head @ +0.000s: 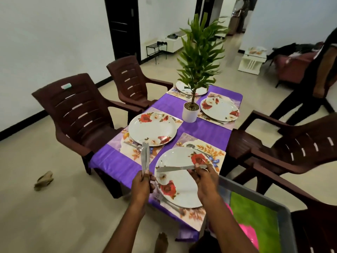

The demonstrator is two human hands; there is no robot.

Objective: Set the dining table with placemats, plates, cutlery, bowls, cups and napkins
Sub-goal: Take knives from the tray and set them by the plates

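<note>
On the desk lie 4 floral placemats, each carrying 1 rose-patterned plate, so 4 plates. 1 potted plant stands mid-desk. 4 brown plastic chairs surround it. 2 hands hold butter knives: at least 2 left, 1 right.

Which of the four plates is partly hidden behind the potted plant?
The far-left plate, at the table's far end. The plant's stem and leaves cross in front of it; the other three plates show unobstructed by the plant.
</note>
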